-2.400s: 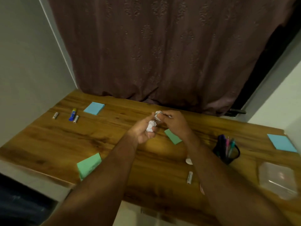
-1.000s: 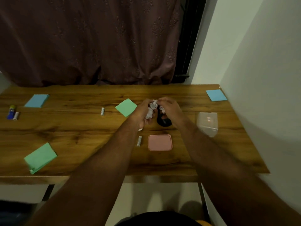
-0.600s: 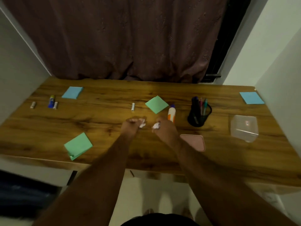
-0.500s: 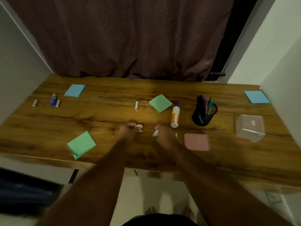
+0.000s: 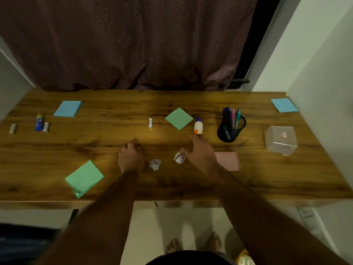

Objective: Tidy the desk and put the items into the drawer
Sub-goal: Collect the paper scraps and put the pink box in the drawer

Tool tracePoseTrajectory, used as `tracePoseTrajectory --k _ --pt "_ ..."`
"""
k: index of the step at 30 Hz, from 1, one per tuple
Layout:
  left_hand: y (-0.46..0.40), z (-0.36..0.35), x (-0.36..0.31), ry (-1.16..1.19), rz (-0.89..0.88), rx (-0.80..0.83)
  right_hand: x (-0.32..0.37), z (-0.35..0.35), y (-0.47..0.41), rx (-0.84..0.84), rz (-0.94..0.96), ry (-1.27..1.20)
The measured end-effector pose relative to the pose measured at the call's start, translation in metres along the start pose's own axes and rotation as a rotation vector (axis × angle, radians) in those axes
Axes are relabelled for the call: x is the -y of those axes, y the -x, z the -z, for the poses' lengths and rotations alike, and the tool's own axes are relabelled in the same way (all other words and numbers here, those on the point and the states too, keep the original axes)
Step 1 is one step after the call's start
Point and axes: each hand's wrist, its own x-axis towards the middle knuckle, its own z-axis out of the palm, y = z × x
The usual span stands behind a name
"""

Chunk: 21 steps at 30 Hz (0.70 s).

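Two crumpled white paper balls lie on the wooden desk: one just right of my left hand, the other beside my right hand. My left hand rests on the desk with fingers curled and holds nothing. My right hand is spread, fingers reaching toward a glue bottle without touching it. Green note pads, blue note pads, a glue stick and small white tubes lie scattered. No drawer is in view.
A black mesh pen holder with pens stands right of the glue bottle. A pink lid lies by my right wrist and a clear plastic box sits farther right. Curtain behind, walls at both ends of the desk.
Both hands were holding crumpled paper balls above the desk; they lowered and let them go. The balls now lie on the desk and my right hand has spread toward the glue bottle.
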Motion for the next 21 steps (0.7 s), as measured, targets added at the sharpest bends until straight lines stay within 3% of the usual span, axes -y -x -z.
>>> tracePoseTrajectory --k 4,10,13,18,21 --pt "-0.006 -0.004 -0.004 -0.152 0.019 0.081 -0.023 0.024 -0.004 -0.209 -0.133 -0.062" --pt "-0.021 0.006 -0.02 -0.164 -0.015 -0.08 -0.07 0.055 -0.025 -0.402 -0.436 -0.287" --pt "-0.022 0.01 -0.052 -0.079 -0.041 -0.051 -0.09 0.065 -0.04 -0.382 -0.482 -0.276" --pt "0.008 -0.007 -0.126 0.228 -0.385 0.035 -0.107 0.07 -0.066 -0.256 -0.483 -0.264" --pt "0.027 -0.016 -0.169 0.338 -0.462 0.16 -0.112 0.067 -0.074 -0.188 -0.463 -0.327"
